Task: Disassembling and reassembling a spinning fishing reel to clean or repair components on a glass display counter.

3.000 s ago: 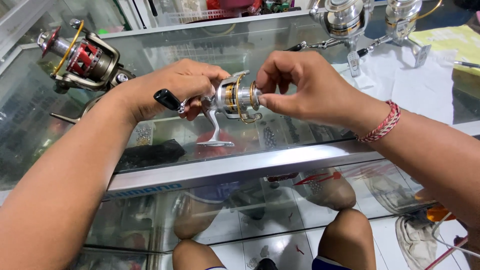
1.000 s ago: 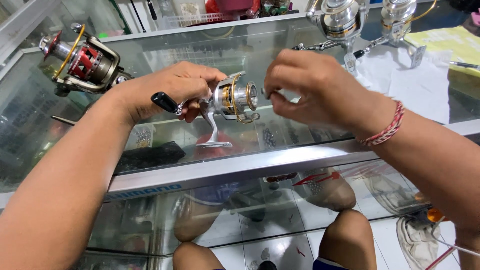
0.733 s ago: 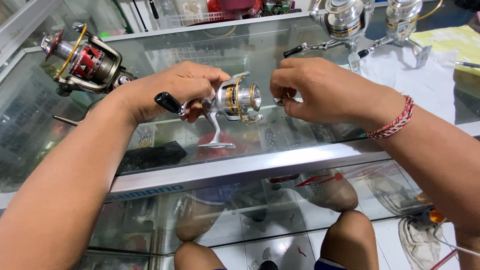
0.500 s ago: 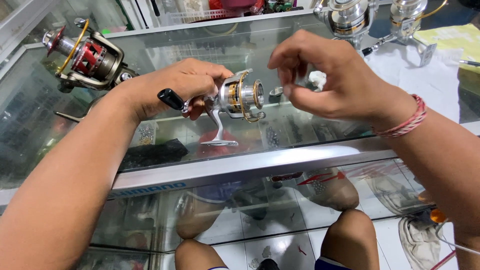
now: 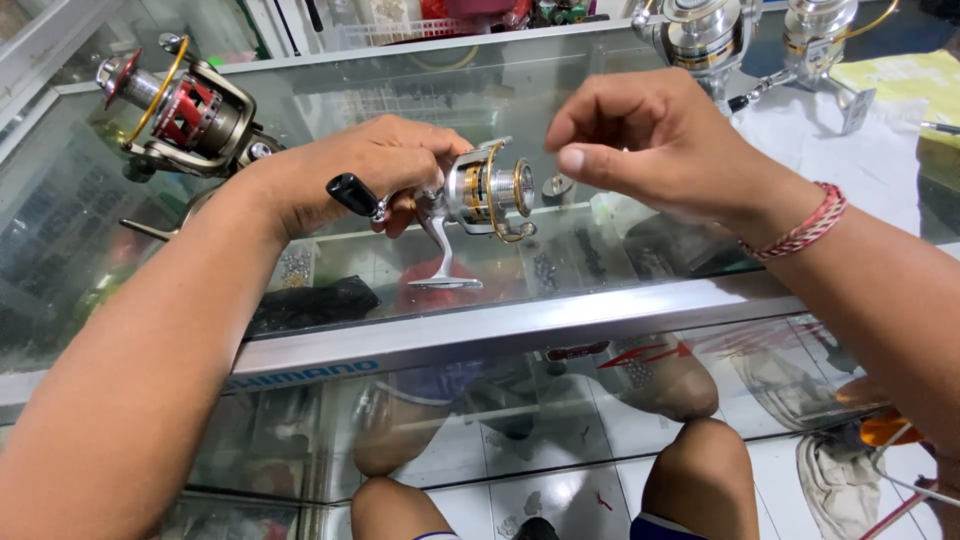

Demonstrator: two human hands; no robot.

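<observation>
Head view: my left hand is curled over the body of a silver-and-gold spinning reel, fingers wrapped round it just behind the spool, with the black handle knob jutting out to the left below my knuckles. The reel is held above the glass counter top, its foot pointing down toward the glass; whether the foot touches the surface I cannot tell. My right hand hangs to the right of the spool, apart from it, thumb and forefinger pressed together as in a pinch; anything gripped between them is too fine to see. Compared with three seconds ago, when the right fingers were touching the spool's front, that hand has lifted up and away to the right, while the left hand and reel have kept their place. A woven red bracelet circles the right wrist. A red-and-gold spinning reel lies on the counter at the far left, and two silver reels stand at the far right edge.
</observation>
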